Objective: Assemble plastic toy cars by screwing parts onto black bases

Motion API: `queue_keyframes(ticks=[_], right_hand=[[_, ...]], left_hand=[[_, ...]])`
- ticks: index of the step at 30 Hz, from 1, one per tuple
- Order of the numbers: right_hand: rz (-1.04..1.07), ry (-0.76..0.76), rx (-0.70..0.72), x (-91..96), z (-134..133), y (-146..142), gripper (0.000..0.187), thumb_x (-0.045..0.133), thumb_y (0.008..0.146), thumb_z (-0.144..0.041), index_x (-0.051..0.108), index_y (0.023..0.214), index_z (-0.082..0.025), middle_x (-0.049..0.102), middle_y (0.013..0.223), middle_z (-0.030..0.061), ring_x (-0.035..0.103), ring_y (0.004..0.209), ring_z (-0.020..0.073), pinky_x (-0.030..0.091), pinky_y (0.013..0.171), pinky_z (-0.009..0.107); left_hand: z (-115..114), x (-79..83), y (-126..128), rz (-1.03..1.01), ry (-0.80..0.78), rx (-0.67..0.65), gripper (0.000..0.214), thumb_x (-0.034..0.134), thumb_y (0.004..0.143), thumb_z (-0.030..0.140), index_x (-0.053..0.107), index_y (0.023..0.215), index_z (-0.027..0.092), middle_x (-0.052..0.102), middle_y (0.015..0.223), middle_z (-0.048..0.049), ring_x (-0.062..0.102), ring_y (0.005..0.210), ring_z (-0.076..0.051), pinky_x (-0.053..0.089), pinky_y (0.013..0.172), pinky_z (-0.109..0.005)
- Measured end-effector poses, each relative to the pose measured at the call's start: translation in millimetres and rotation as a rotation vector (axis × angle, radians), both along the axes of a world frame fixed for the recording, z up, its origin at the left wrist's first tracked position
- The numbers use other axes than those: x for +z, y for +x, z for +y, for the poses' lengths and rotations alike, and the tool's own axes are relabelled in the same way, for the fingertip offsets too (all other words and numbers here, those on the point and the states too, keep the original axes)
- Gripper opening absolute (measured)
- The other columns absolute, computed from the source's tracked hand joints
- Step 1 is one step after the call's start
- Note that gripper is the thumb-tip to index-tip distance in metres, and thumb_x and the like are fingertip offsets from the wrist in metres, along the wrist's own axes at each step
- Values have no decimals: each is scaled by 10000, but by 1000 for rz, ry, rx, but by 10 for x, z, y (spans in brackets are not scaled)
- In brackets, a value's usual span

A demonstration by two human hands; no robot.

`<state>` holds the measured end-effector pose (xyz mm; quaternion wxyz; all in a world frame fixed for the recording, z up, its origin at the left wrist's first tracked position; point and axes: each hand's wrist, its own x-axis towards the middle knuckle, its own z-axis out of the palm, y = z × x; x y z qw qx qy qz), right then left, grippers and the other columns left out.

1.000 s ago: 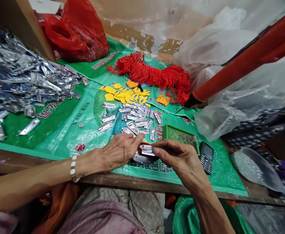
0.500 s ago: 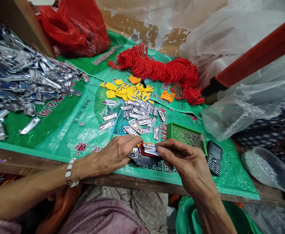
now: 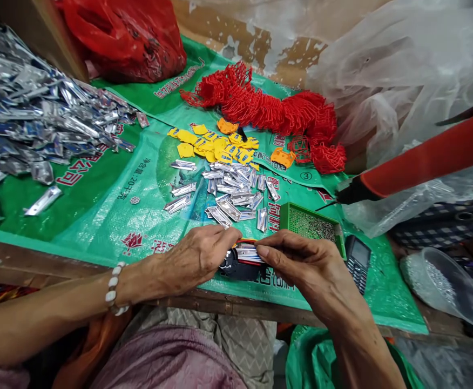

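Note:
My left hand (image 3: 204, 251) is closed on the left end of a dark plastic toy body (image 3: 240, 270) with red and yellow edging, held near the table's front edge. Between the thumb and fingers of my right hand (image 3: 301, 256) is the right end of a shiny silver plastic piece (image 3: 248, 253), which lies along the toy body's upper side. Whether the piece is fully seated I cannot tell. Just beyond my hands lies a loose pile of similar silver pieces (image 3: 236, 189). Behind them are yellow pieces (image 3: 216, 145) with blue markings.
A row of red plastic frames (image 3: 269, 108) lies farther back. At right are a green tray (image 3: 313, 222) of small metal parts, a keypad phone (image 3: 358, 262), a plastic tub (image 3: 451, 286) and a hanging red screwdriver (image 3: 423, 156). A large silver heap (image 3: 46, 108) covers the left.
The toy body has tilted so its upper side turns more level, and the silver piece sits lower along it. The hanging screwdriver appears lower, its tip now showing. The view has shifted slightly.

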<state>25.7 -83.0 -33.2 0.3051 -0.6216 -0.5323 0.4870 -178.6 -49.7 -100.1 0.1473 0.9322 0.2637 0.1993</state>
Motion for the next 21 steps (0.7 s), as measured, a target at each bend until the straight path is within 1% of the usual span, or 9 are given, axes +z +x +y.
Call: queue_keyframes(ticks=[4, 6, 8, 10, 12, 14, 16, 19, 21], right_hand=[[-62, 114, -5, -35, -25, -18, 142, 742, 773, -338, 789, 739, -209, 672, 659, 18, 551, 577, 120, 404, 499, 226], [-116, 195, -9, -64, -56, -33, 118, 727, 799, -309, 786, 755, -216, 700, 701, 23, 607, 631, 141, 442, 538, 236], [-170, 278, 7, -89, -87, -52, 98, 707, 831, -270, 778, 786, -218, 711, 731, 20, 635, 657, 145, 470, 573, 241], [-219, 361, 40, -106, -112, -71, 93, 681, 865, -224, 766, 827, -216, 714, 768, 18, 656, 686, 139, 494, 611, 237], [-260, 441, 75, -117, -132, -88, 106, 655, 892, -183, 751, 859, -213, 708, 799, 18, 668, 712, 132, 509, 635, 227], [-307, 502, 111, -128, -148, -102, 118, 635, 909, -159, 737, 877, -207, 691, 806, 24, 671, 727, 131, 517, 638, 223], [-375, 561, 122, -147, -161, -117, 120, 631, 908, -142, 730, 867, -197, 668, 853, 45, 670, 733, 134, 521, 624, 226], [-474, 645, 87, -190, -165, -141, 116, 641, 882, -108, 723, 846, -182, 619, 995, 88, 668, 772, 141, 537, 634, 241], [-483, 664, 81, -215, -154, -154, 108, 652, 866, -87, 701, 821, -172, 607, 966, 79, 655, 775, 141, 535, 638, 243]], left_hand=[[11, -48, 28, -19, 27, -23, 377, 323, 815, -109, 499, 1047, 131, 664, 932, -94, 663, 881, -219, 592, 767, -352], [13, -48, 27, -23, 52, -24, 372, 326, 830, -101, 497, 1068, 127, 665, 951, -104, 666, 897, -227, 590, 771, -357], [7, -35, 14, -30, 72, -35, 372, 348, 837, -79, 488, 1118, 120, 666, 989, -115, 667, 937, -238, 587, 796, -365], [-3, -19, -10, -53, 76, -63, 388, 411, 843, -24, 459, 1204, 109, 661, 1079, -132, 654, 1020, -257, 575, 859, -381], [-11, 1, -38, -83, 70, -93, 435, 485, 857, 72, 415, 1285, 98, 638, 1189, -154, 625, 1110, -276, 549, 939, -404], [-10, 32, -59, -102, 59, -115, 473, 531, 870, 171, 397, 1317, 90, 630, 1227, -167, 614, 1137, -287, 532, 974, -421], [1, 79, -68, -95, 36, -130, 440, 538, 872, 226, 438, 1278, 89, 652, 1185, -165, 631, 1094, -289, 542, 949, -422], [21, 154, -50, -82, 11, -157, 322, 513, 897, 258, 516, 1174, 94, 680, 1098, -147, 653, 1004, -278, 560, 892, -409], [24, 182, -22, -93, 13, -145, 271, 468, 956, 283, 547, 1134, 94, 686, 1049, -132, 657, 964, -263, 561, 875, -398]])
